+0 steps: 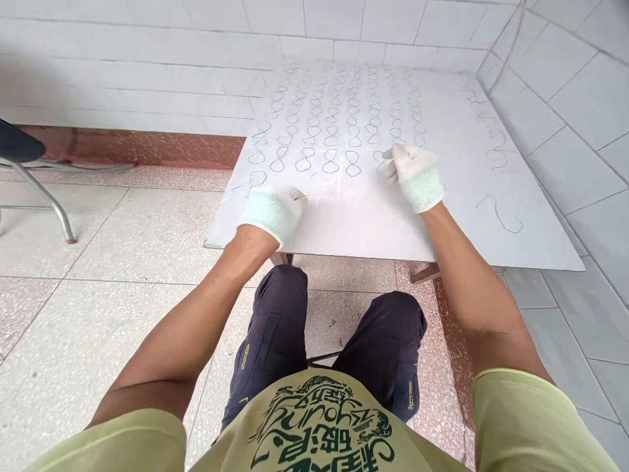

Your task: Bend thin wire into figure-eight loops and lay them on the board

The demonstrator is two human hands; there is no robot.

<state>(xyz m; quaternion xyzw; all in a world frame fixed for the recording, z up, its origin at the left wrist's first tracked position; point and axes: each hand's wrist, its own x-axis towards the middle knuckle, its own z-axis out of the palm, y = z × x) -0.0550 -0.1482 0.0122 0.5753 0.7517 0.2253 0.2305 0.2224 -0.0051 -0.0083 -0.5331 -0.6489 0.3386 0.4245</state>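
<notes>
On the white worktop [363, 226], the left hand [278, 211] is nearest, fingers curled close. Farther in, the right hand [413, 174] has its fingers bunched over the rows' front. I can't tell if either holds anything. Thin loops [352, 162] lie in rows beyond; a brushing hand could mess them up.
</notes>
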